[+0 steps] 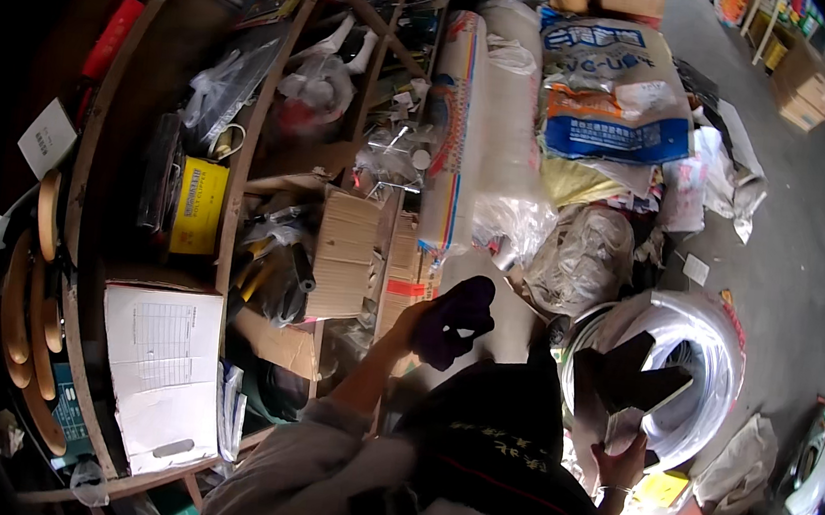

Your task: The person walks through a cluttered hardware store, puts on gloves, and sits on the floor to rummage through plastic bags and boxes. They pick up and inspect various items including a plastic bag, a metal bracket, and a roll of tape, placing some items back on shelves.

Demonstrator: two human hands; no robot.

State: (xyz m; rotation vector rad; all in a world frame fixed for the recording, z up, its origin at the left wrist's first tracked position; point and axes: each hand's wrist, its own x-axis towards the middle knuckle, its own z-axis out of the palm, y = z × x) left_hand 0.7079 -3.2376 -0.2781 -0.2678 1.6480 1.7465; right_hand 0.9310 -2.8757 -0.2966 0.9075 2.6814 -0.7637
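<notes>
My left hand (420, 326) is closed on a dark purple cloth (455, 322), held out near the wooden shelves; its fingers are mostly hidden by the cloth. On the right, my right hand (621, 464) grips the lower end of an open cardboard box (612, 407), whose flaps stand spread apart. The box is in front of a coil of hose or tubing in clear plastic wrap (712, 349). A dark apron with writing covers my front.
Wooden shelves (241, 164) at the left carry a white carton (162, 374), a yellow box (199, 206) and bagged goods. Wrapped rolls (455, 134) and a printed sack (618, 91) lie ahead. Crumpled plastic (585, 261) is near my feet. Cartons (808, 84) sit on the grey floor at the far right.
</notes>
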